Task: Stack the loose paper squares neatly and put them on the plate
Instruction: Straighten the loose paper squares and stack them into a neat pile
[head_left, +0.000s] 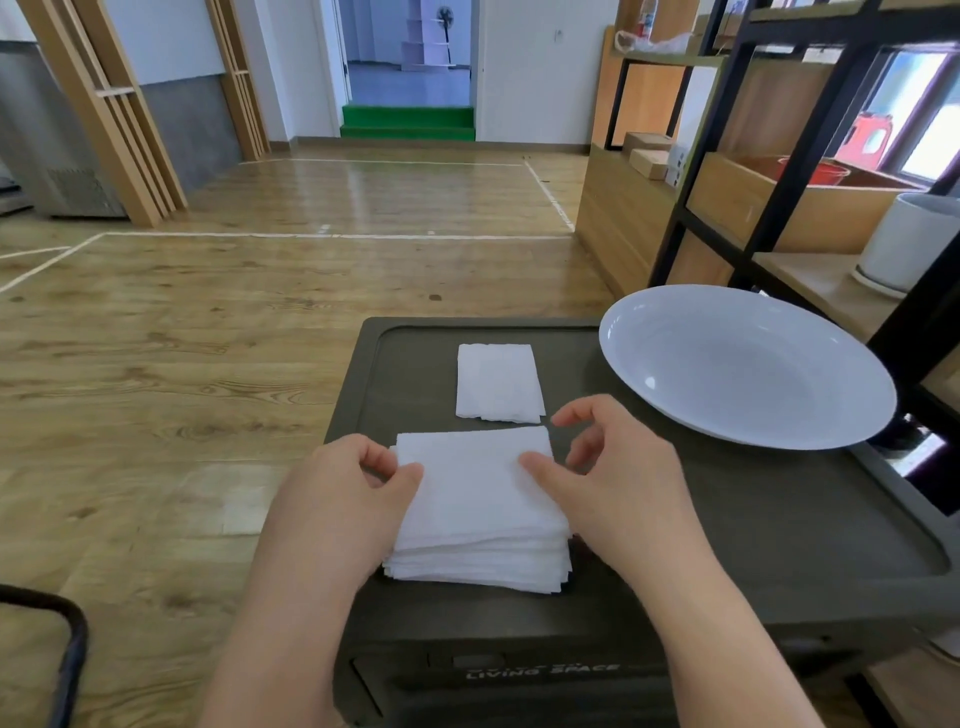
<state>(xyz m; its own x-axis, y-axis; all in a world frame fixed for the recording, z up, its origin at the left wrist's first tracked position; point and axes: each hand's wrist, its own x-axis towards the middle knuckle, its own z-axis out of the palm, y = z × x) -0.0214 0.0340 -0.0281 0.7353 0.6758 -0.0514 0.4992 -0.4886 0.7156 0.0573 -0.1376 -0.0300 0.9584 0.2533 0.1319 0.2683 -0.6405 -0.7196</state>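
Observation:
A thick stack of white paper squares lies on the dark box lid near its front edge. My left hand grips the stack's left side, thumb on top. My right hand touches the stack's right side with its thumb on the top sheet, the other fingers curled and raised above the far corner. A smaller bunch of loose paper squares lies flat behind the stack, apart from it. The big white plate sits at the right rear of the lid with nothing in it.
The box stands on a wooden floor, which stretches away to the left. A black metal shelf with a white pot rises close behind the plate on the right. A black curved bar shows at the lower left.

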